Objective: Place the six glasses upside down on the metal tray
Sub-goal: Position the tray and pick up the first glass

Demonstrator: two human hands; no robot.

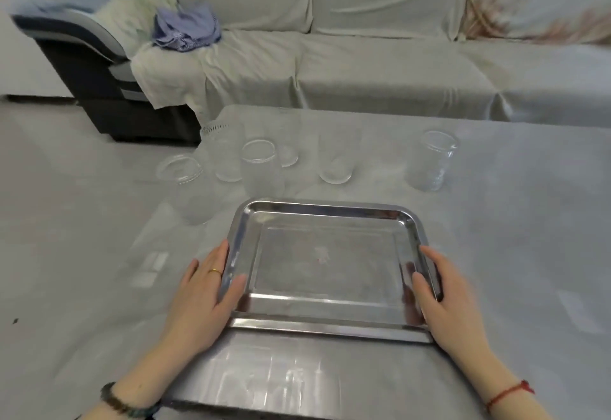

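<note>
An empty rectangular metal tray [325, 209] lies on a glass table in front of me. My left hand [206, 290] grips its left rim, thumb over the edge. My right hand [444, 294] grips its right rim the same way. Several clear glasses stand upright beyond the tray: one at the far left [188, 188], one with a dotted rim [223, 155], one in front of it [261, 168], a faint one behind [289, 155], one near the middle [335, 165] and one apart at the right [431, 161].
The glass table [512, 237] has a metal front edge just under the tray. A sofa under a pale cover [380, 66] runs behind the table, with crumpled blue cloth [186, 31] on its left end. Grey floor lies to the left.
</note>
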